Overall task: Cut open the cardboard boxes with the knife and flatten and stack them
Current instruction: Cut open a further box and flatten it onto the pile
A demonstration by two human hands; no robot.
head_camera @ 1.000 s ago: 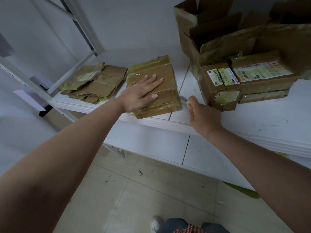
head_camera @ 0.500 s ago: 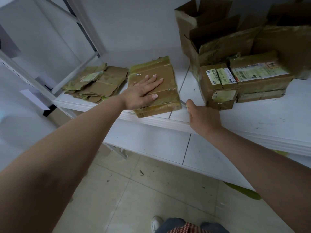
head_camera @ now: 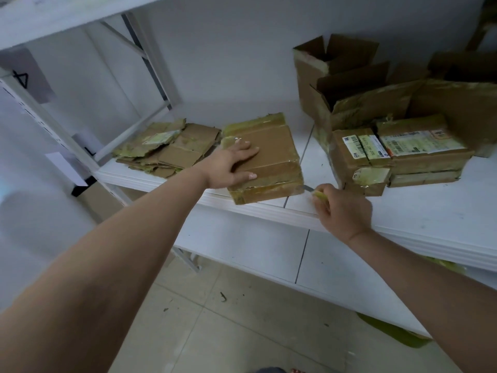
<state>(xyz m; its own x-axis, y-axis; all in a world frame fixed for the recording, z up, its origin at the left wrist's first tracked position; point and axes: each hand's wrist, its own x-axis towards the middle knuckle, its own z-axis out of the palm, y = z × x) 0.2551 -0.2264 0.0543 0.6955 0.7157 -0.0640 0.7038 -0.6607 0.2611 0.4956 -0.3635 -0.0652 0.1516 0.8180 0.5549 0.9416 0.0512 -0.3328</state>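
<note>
While left hand (head_camera: 233,168) presses box (head_camera: 271,154), knife (head_camera: 309,188) beside.

White metal shelving (head_camera: 419,211) against a pale wall (head_camera: 228,63); tiled floor (head_camera: 242,319) below, perhaps lightly littered.

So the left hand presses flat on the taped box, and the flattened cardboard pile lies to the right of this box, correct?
Not quite. In the head view the flattened cardboard pile lies to the left of the taped box. The left hand does press flat on it.

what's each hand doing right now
Left hand: open, pressing flat on the taped box.
Right hand: closed around the knife.
</note>
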